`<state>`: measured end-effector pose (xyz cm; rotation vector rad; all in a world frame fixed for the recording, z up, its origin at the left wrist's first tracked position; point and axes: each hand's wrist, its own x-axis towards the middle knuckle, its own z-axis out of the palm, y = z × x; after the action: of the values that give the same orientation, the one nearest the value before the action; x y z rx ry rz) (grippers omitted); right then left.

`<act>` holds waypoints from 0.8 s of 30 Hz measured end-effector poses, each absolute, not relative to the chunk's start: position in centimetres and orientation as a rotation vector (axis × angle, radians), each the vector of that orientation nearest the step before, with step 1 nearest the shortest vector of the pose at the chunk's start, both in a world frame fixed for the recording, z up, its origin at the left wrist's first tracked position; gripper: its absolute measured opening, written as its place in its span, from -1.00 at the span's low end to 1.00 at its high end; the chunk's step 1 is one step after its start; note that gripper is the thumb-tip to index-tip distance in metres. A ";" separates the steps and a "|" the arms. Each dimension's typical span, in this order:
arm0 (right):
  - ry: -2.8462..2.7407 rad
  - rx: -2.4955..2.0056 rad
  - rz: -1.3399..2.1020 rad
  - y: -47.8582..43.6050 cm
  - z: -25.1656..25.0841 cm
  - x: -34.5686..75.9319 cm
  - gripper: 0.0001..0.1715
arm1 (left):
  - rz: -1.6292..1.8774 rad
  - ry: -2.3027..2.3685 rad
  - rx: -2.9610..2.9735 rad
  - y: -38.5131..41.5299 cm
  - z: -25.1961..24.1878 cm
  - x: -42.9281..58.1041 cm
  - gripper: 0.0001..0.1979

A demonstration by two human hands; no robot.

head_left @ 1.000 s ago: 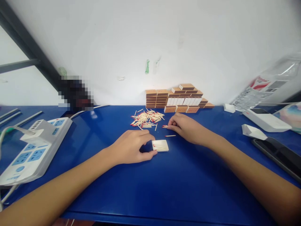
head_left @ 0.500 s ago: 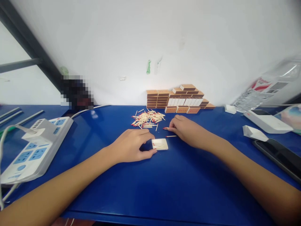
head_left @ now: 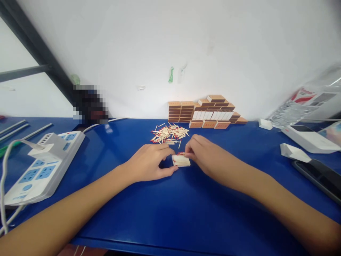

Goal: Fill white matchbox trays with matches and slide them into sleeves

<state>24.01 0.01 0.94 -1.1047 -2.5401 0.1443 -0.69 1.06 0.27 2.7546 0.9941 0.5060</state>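
On the blue table lies a small white matchbox tray with some matches inside. My left hand grips the tray's left end between thumb and fingers. My right hand pinches a few red-headed matches at the tray's far right edge, their heads pointing left. Behind both hands is a loose heap of matches. My right fingers partly hide the tray's right corner.
Stacked matchboxes stand against the wall behind the heap. On the left sits a power strip with a plugged-in charger. At right are a phone, a white box and a plastic bottle.
My right hand has moved left and nearer, bringing its pinched matches to the tray. The single match that lay beside it is no longer visible on the table. My left hand stays on the tray.
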 end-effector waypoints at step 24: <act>-2.622 -1.241 0.353 -0.1 1.2 24.4 -0.90 | 0.487 0.973 2.780 1.0 0.2 -0.8 -0.70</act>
<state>24.36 -0.13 1.21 -1.2406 -2.6219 0.3532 -0.83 1.02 0.24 2.7796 0.9732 0.4869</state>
